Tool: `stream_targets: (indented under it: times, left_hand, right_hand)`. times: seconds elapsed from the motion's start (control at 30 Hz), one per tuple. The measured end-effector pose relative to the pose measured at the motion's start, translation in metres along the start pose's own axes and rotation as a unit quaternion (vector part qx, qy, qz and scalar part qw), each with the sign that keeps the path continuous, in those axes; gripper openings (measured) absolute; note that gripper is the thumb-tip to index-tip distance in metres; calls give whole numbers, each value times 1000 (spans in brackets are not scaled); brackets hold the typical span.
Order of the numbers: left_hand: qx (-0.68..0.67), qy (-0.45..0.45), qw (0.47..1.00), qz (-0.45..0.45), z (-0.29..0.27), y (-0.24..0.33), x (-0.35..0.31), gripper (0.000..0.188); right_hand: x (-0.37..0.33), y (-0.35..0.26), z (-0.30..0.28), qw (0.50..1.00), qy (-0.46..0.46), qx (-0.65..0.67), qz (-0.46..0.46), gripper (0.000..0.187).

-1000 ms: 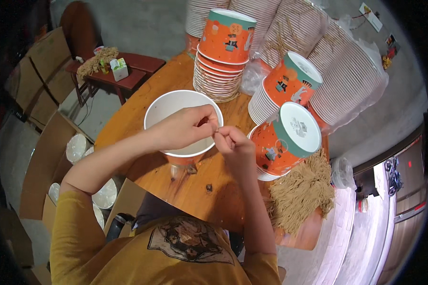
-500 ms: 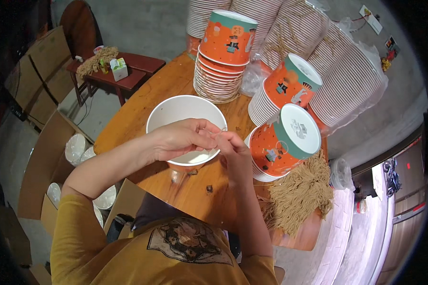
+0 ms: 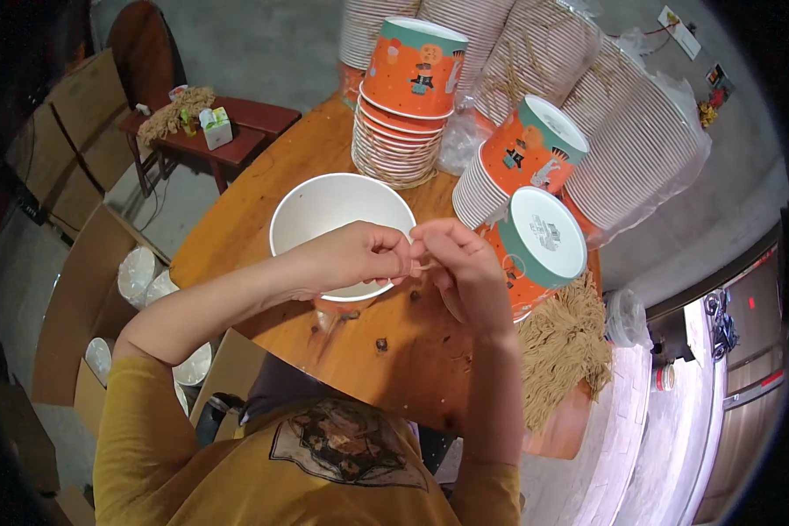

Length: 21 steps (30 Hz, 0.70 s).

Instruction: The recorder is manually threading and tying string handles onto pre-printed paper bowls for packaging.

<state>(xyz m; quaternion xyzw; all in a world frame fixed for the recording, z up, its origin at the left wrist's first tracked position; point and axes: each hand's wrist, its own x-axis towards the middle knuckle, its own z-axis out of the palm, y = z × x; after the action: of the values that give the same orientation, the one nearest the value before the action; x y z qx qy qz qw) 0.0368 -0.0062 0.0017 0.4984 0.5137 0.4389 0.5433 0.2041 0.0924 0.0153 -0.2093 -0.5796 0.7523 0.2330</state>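
An open white paper bucket (image 3: 300, 210) with an orange outside stands upright on the wooden table. Over its right rim my left hand (image 3: 351, 256) is closed, thumb and fingertips pinched together on a thin pale string (image 3: 423, 266). My right hand (image 3: 466, 267) meets it fingertip to fingertip, its fingers curled and pinched on the same string. Only a short bit of string shows; the fingers hide the rest. Close to my right hand is an upturned orange-and-green bucket (image 3: 548, 237). A bundle of tan strings (image 3: 565, 364) lies beside my right forearm.
Upturned buckets (image 3: 535, 145) and a stack wound with cord (image 3: 399, 145) stand on the wooden table (image 3: 228, 232). Tall plastic-wrapped stacks (image 3: 640, 149) rise behind. At left are an open carton (image 3: 74, 307) holding white buckets and a dark red bench (image 3: 254, 136).
My right hand has shifted right and turned, its fingers now raised higher. My left hand has moved slightly right, still pinching. The bucket stays in place.
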Motion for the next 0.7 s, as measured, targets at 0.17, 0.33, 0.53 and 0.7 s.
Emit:
stream_targets:
  times: [0.17,0.33,0.53,0.7]
  left_hand:
    - [-10,31,999,-5,-1,-3,0,17]
    - [3,25,999,-31,-5,-3,5,17]
    - [-88,19,995,-38,-5,-4,8,12]
    - [-177,8,980,-84,-7,0,7,10]
  right_hand:
    - [1,23,-7,996,79,42,-16,18]
    - [-12,42,-5,963,114,-179,-166,10]
    - [-19,46,7,906,153,-320,-230,9]
    - [-21,61,14,920,108,-282,-249,9]
